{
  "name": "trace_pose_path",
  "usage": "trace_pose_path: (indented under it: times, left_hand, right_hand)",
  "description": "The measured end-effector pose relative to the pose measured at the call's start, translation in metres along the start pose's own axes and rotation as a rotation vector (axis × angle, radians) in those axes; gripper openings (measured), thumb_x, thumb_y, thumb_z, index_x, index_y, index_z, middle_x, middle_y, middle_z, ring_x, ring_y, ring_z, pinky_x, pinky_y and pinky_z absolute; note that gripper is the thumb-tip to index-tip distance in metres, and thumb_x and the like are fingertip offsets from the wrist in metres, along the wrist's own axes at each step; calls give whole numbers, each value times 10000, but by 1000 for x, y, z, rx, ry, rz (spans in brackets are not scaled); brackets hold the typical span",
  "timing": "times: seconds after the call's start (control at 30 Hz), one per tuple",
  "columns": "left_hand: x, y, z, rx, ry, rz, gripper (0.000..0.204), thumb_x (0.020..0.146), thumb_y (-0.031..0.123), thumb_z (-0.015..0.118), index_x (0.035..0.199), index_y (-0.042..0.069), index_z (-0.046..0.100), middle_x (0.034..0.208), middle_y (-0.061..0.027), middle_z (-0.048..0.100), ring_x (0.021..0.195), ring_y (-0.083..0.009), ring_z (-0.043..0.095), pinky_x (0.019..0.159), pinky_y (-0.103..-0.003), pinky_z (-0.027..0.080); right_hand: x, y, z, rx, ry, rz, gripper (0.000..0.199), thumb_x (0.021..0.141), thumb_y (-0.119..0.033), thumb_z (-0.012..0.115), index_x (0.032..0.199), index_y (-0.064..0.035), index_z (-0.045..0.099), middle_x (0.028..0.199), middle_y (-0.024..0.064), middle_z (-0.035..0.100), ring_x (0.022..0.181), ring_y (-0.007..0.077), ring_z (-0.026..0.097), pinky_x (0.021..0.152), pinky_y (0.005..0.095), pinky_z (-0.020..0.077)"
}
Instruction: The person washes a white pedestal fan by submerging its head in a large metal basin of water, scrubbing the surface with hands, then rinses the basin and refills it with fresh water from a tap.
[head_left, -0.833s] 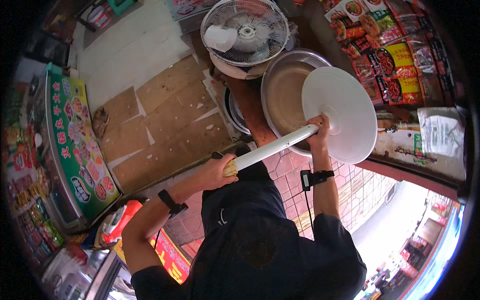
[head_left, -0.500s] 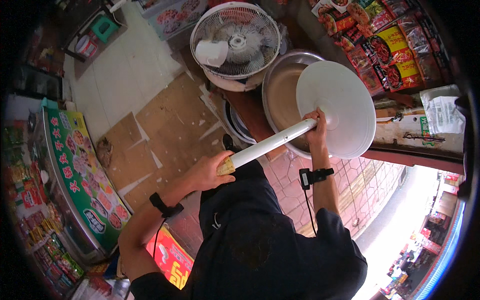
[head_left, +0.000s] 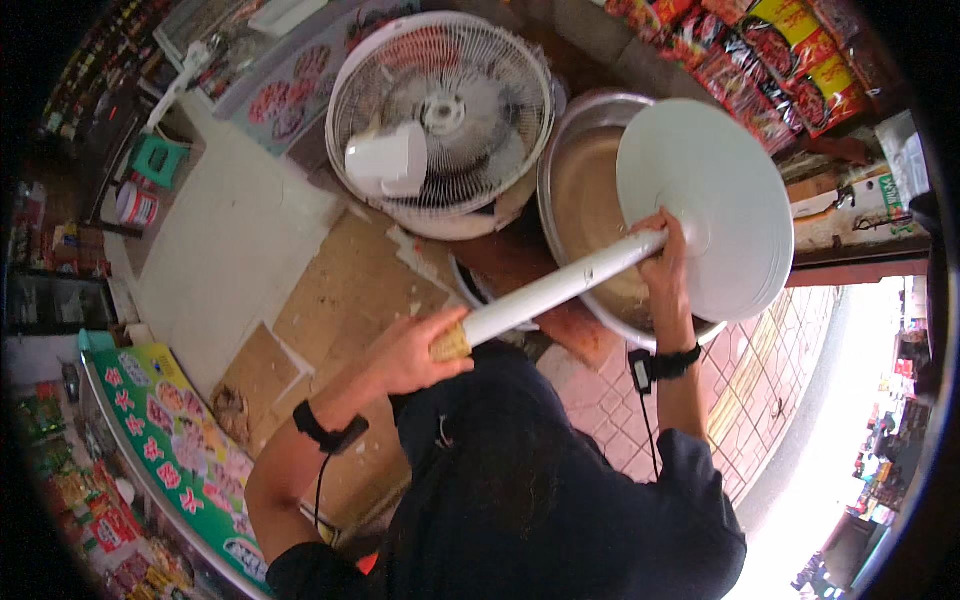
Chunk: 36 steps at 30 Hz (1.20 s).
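Note:
Both my hands hold a white fan stand, made of a pole [head_left: 560, 288] with a wide round base [head_left: 725, 180] at its far right end. My left hand [head_left: 408, 355] is wrapped round the yellowish end [head_left: 452, 343] of the pole, near my body. Close to the base, my right hand [head_left: 668, 268] grips the pole, its fingers partly hidden. The stand is tilted, and its base hangs over a metal basin [head_left: 548, 195] of brownish water [head_left: 585, 190], covering part of it from view.
Left of the basin, a white fan grille [head_left: 450, 60] lies with a white cup [head_left: 395, 160] on it. Cardboard [head_left: 340, 290] covers part of the floor. A green-fronted freezer [head_left: 165, 440] stands at left; red food packets [head_left: 740, 90] hang at upper right.
My view has shifted, so the fan grille appears larger and lower. The stand has moved slightly right over the basin in the picture; both hands keep their grip.

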<state>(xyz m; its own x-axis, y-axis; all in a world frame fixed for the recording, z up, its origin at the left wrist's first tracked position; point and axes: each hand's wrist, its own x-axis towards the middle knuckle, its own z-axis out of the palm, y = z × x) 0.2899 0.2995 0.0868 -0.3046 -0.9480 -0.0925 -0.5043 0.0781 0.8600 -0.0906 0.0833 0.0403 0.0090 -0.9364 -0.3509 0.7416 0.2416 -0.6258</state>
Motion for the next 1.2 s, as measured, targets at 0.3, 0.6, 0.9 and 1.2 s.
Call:
trace_pose_path:
  times: [0.3,0.6,0.9,1.2]
  left_hand:
    - [32,-28,-25,-57,-146,2,711,761,277,857,1337,9,538,1116,-225,691,969,-384,701,829,-416,565]
    - [56,1,-64,-111,-356,18,828,747,269,863,1428,-3,479,1247,-201,647,1128,-290,661,965,-374,505]
    - [114,46,-88,-776,-483,292,1154,670,532,893,1520,-16,337,1421,-165,509,1274,-287,543,1074,-381,433]
    - [257,121,-2,-521,-321,804,432,913,340,753,1158,36,567,1234,-151,600,1286,-309,519,1109,-447,389]
  right_hand:
    - [-11,9,-2,81,144,-48,261,947,-131,628,740,-121,469,665,15,453,663,204,503,712,358,494]
    - [-10,7,-2,374,164,-61,283,947,-95,641,724,-103,465,640,2,457,593,147,456,669,329,488]
    - [1,2,24,761,5,-148,267,939,-80,630,720,-90,477,637,20,506,606,161,529,669,324,526]
    - [8,15,78,862,92,-232,187,951,-188,643,828,-98,536,733,50,589,702,193,587,719,362,536]
